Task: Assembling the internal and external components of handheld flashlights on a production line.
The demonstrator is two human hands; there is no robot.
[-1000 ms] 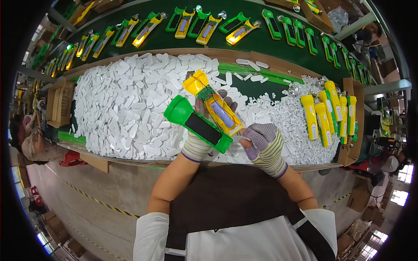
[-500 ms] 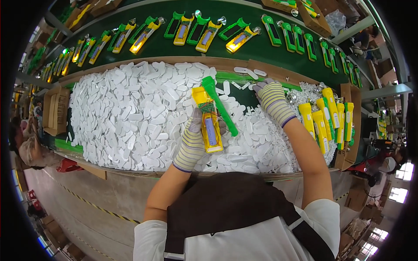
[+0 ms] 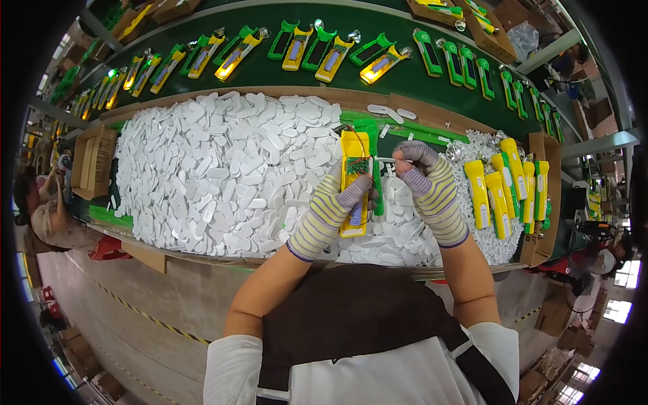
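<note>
My left hand (image 3: 322,214), in a striped glove with bare fingertips, is closed round an open yellow flashlight housing (image 3: 351,145) in front of me. Inside it show a green circuit board (image 3: 358,165), thin wires and a purple battery, partly covered by my thumb. The green housing half (image 3: 378,192) hangs along its right side. My right hand (image 3: 432,189), gloved the same way, pinches a thin white plastic piece (image 3: 386,160) close to the green half. Fingers hide part of that piece.
Loose white oval plates (image 3: 223,175) form a wide heap on the left. Tiny white parts (image 3: 482,138) and several yellow flashlights (image 3: 499,202) lie at right. Beyond the cardboard edge, a green conveyor (image 3: 270,77) carries opened flashlights. Other people (image 3: 57,212) sit at the sides.
My right hand has come back from the far edge toward the housing, now with a white piece in its fingers. My left hand has moved right and turned the housing more upright.
</note>
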